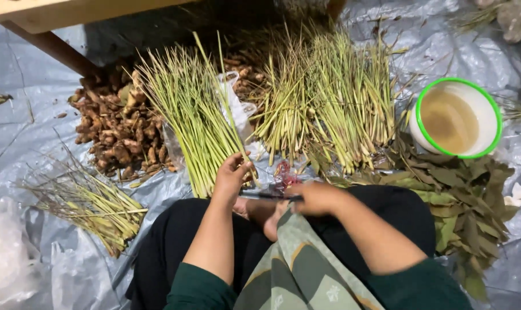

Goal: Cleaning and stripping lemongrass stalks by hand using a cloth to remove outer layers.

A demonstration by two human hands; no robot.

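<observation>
Floor covering: grey plastic sheet (pixel 19 103), wrinkled, spread under everything. Wooden bench edge (pixel 48 14) at top left.
Left hand (pixel 233 175): fingers curled around base of nearest lemongrass bundle (pixel 191 115), directly ahead of knees.
Right hand (pixel 315 198): closed on dark knife (pixel 269 196), held across lap.
Second lemongrass heap (pixel 329 97) further right; brown rhizome pile (pixel 117 129) left; trimmed stalks (pixel 94 204) lower left; dried leaves (pixel 461 195) right; green-rimmed white bowl (pixel 457 117) of cloudy liquid beside them.

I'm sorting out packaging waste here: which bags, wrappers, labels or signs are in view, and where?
Clear plastic bag: crumpled between the two lemongrass piles, whitish.
Clear plastic bags: bottom left, on the grey sheet, crumpled.
No labels, signs or screens visible.
</observation>
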